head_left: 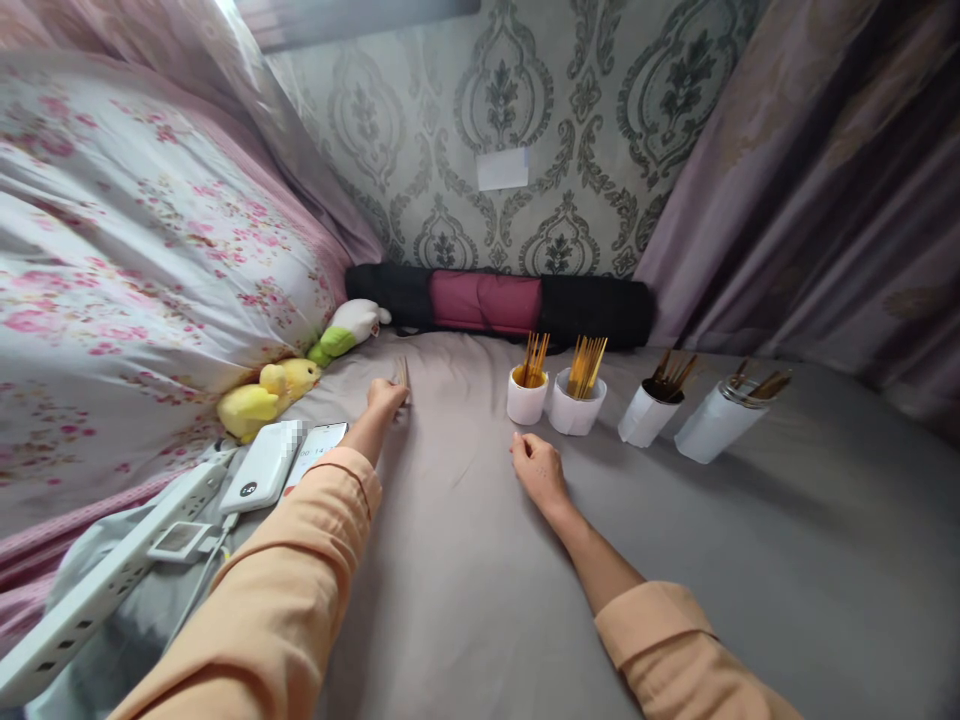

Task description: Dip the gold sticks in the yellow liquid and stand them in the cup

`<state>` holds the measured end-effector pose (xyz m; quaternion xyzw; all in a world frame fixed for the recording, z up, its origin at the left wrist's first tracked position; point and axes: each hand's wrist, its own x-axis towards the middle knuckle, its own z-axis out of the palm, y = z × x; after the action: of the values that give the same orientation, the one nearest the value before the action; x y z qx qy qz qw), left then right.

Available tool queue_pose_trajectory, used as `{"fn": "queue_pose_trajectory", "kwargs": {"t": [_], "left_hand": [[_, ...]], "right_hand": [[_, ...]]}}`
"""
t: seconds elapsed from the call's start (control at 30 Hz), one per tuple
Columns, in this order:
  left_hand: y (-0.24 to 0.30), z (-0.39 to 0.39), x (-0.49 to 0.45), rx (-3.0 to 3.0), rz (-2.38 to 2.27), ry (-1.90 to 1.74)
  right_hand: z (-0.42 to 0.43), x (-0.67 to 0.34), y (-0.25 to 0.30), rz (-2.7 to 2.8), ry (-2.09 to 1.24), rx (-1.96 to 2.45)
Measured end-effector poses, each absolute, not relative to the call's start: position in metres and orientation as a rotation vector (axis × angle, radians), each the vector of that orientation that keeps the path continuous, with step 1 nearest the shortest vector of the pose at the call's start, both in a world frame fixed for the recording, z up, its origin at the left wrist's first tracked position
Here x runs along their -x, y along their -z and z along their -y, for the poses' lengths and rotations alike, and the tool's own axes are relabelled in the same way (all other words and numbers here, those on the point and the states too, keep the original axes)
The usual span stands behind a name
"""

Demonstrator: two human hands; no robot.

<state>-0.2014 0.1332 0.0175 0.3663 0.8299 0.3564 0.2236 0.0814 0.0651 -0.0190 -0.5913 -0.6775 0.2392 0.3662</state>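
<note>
My left hand is closed around a small bundle of thin sticks, held upright over the grey sheet. My right hand is low over the sheet with its fingers curled closed; whether anything is inside them is hidden. Just beyond it stands a white-wrapped cup with thin brown sticks. Beside that is a wider white cup holding yellowish sticks. Farther right are a white-wrapped can and a larger white-wrapped jar, both with darker sticks.
A black and maroon roll lies along the patterned wall. Yellow and white-green plush toys rest at left. Nearer are a white power bank, a phone and a power strip with a cable. Curtains hang right.
</note>
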Motion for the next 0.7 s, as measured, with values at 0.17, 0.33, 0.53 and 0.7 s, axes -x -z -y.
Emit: {"fn": "queue_pose_trajectory", "kwargs": {"t": [0.17,0.33,0.53,0.7], "left_hand": [[-0.019,-0.135,0.199,-0.866,-2.243,-1.062],[-0.018,-0.135,0.193,-0.734,-2.078,-1.191],[-0.014,-0.131,0.185,-0.606,-1.833,-1.322],[-0.010,-0.126,0.178,-0.525,-1.693,-1.410]], "right_hand": [[-0.066,-0.081,0.020,1.745,-0.598,1.510],[-0.067,-0.081,0.022,1.741,-0.603,1.527],[-0.067,-0.081,0.022,1.732,-0.615,1.518],[-0.067,-0.082,0.022,1.732,-0.622,1.513]]}}
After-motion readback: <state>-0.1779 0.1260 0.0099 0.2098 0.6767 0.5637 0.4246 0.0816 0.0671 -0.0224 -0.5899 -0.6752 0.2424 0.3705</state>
